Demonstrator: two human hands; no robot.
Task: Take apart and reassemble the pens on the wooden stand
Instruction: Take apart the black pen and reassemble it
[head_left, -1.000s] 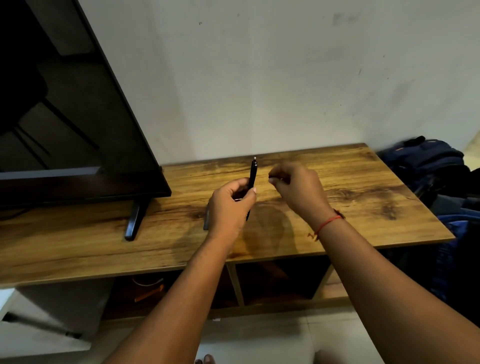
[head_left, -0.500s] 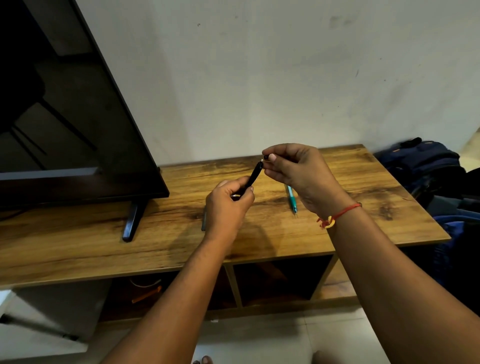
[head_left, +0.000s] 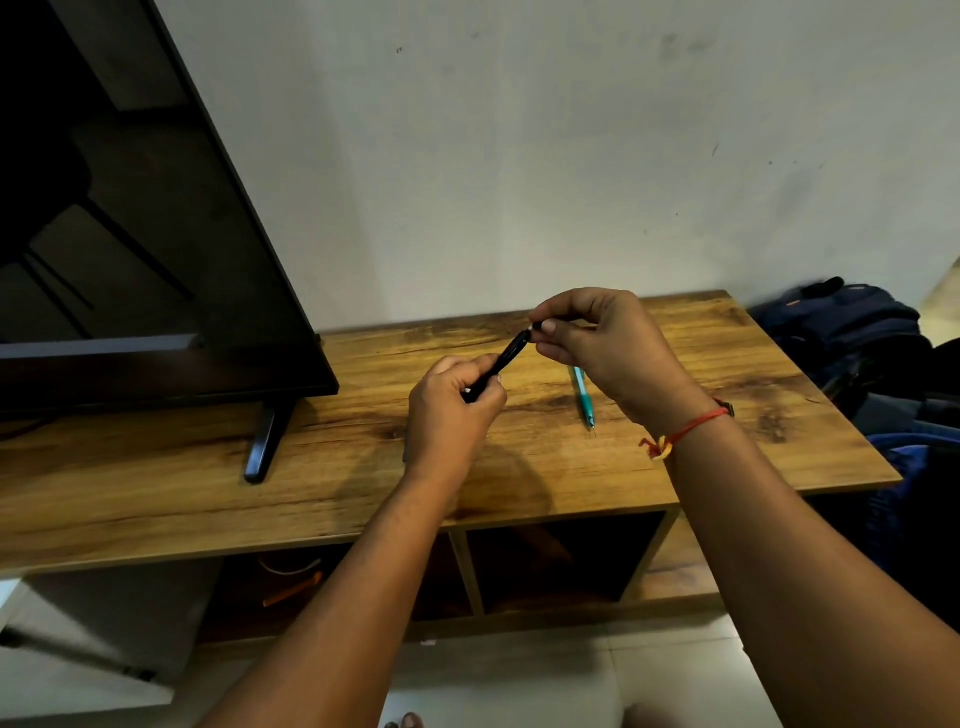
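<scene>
Head view: left hand (head_left: 453, 410) grips the black pen (head_left: 503, 361); right hand (head_left: 597, 343) pinches its tip above the wooden stand (head_left: 156, 483).

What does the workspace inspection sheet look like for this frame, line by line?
Surface: brown wood-grain stand top, open shelves below.
Job's things: slim black pen held tilted above the stand; teal plastic pen lying flat on the stand, right of the hands; a dark part pokes out behind the left wrist, too hidden to identify.
Clutter: black flat-screen television on its foot at the left.
Grippers: left hand closed round the black pen's lower barrel; right hand pinching its upper tip.
Cables: nothing seen on top; an orange item in the shelf, unclear.
Surroundings: pale wall; dark blue bags at the right.
</scene>
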